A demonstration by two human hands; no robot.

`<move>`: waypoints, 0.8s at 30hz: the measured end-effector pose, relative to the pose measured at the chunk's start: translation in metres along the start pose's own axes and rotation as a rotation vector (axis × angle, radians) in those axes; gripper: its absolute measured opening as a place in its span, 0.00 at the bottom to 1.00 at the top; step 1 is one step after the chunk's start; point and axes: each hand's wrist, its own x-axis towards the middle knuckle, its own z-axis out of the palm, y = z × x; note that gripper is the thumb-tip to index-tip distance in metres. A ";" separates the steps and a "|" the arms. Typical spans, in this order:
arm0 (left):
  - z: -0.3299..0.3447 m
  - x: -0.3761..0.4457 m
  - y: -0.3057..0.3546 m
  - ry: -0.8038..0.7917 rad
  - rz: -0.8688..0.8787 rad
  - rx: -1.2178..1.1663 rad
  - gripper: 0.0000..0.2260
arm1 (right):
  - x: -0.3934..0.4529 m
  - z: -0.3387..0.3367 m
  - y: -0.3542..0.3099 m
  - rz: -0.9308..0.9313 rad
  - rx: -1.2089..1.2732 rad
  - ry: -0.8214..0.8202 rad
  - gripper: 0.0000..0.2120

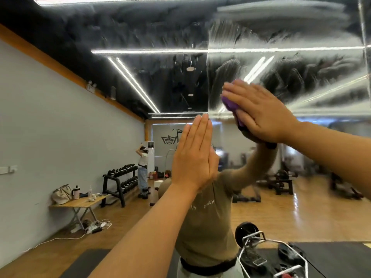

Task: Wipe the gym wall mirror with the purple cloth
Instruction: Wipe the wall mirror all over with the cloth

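Right hand [259, 111], fingers straight, presses purple cloth [230, 104] flat on the wall mirror [301, 67], upper right area, amid wet smears. Left hand [192, 155] flat on glass, fingers straight, holding nothing

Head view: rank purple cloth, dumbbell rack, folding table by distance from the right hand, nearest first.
1. purple cloth: under the right hand, pressed to the mirror.
2. dumbbell rack: lower left, in the reflection.
3. folding table: farther left, by the wall.
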 end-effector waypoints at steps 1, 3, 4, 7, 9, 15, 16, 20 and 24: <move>0.000 0.000 0.000 0.006 0.002 0.000 0.26 | 0.002 0.004 -0.005 0.091 -0.001 0.081 0.25; -0.001 0.001 0.000 0.016 0.007 0.006 0.26 | -0.005 0.014 -0.026 0.209 0.026 0.179 0.25; -0.001 0.001 0.000 0.020 0.010 0.011 0.26 | -0.013 0.018 -0.038 0.229 0.042 0.190 0.25; -0.001 0.001 0.000 0.017 0.009 0.008 0.26 | -0.061 0.027 -0.072 0.108 0.026 0.103 0.26; -0.001 0.001 -0.001 0.008 -0.001 0.004 0.25 | -0.105 0.032 -0.090 -0.044 -0.042 -0.025 0.26; 0.001 0.000 0.001 -0.013 0.004 0.085 0.26 | -0.153 0.031 -0.094 -0.287 -0.058 -0.219 0.28; 0.001 0.000 0.001 -0.024 0.006 0.102 0.27 | -0.149 0.029 -0.087 -0.324 -0.059 -0.235 0.28; 0.002 0.000 -0.001 -0.047 0.023 0.161 0.32 | -0.128 0.023 -0.058 -0.525 -0.062 -0.297 0.27; 0.004 0.000 -0.002 -0.049 0.023 0.195 0.34 | -0.080 0.009 -0.021 -0.425 -0.037 -0.229 0.25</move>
